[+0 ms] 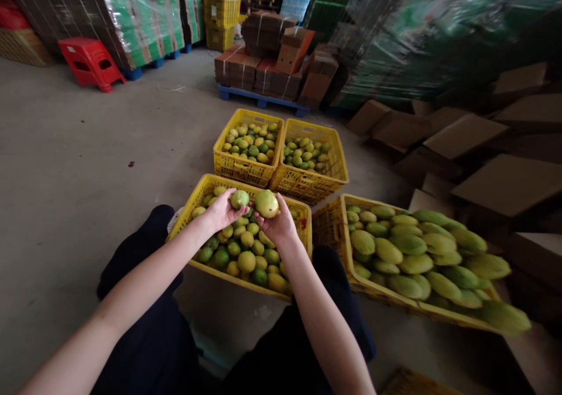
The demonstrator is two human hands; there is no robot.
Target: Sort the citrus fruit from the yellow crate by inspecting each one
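My left hand (223, 210) is closed round a small green lemon (239, 199). A larger yellow-green lemon (266, 203) with a dark spot on its lower side sits in the fingers of my right hand (280, 224). Both fruits are held side by side above a yellow plastic crate (246, 288) between my knees. Green and yellow lemons (246, 261) fill much of that crate, and my forearms and hands hide part of them.
Two more yellow crates (246, 172) (307, 189) of lemons stand just beyond. On the right, another crate (346, 237) is heaped with yellow-green fruit (408, 244). Flat cardboard boxes (509, 184) lie farther right. Bundled cartons (274, 55) on a blue pallet and a red stool (90, 61) are behind.
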